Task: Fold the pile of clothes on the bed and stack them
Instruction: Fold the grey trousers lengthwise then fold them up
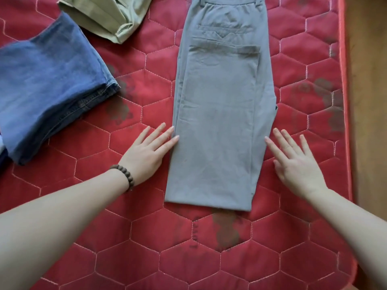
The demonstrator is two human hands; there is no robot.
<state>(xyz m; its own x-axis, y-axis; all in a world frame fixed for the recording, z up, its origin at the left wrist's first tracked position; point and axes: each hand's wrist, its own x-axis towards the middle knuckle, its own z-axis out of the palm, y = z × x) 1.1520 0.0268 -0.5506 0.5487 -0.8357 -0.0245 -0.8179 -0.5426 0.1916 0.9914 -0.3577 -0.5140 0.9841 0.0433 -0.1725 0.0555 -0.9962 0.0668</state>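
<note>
Three garments lie before you: one grey trousers (222, 114), one blue jeans (48, 86), one khaki piece (109, 15). Your left hand (146, 151) and right hand (297, 164) are flat-fingered, holding nothing.

- Long folded trousers (222, 114) lie at the centre of the mattress (188, 252), running from 12 to 6 o'clock.
- Left hand (146, 152) sits at 8 o'clock, fingertips at the trousers' edge; right hand (297, 164) at 4 o'clock, just beside.
- Folded jeans (48, 84) lie at 9 o'clock.
- Another folded garment (109, 15) lies at 11 o'clock.
</note>
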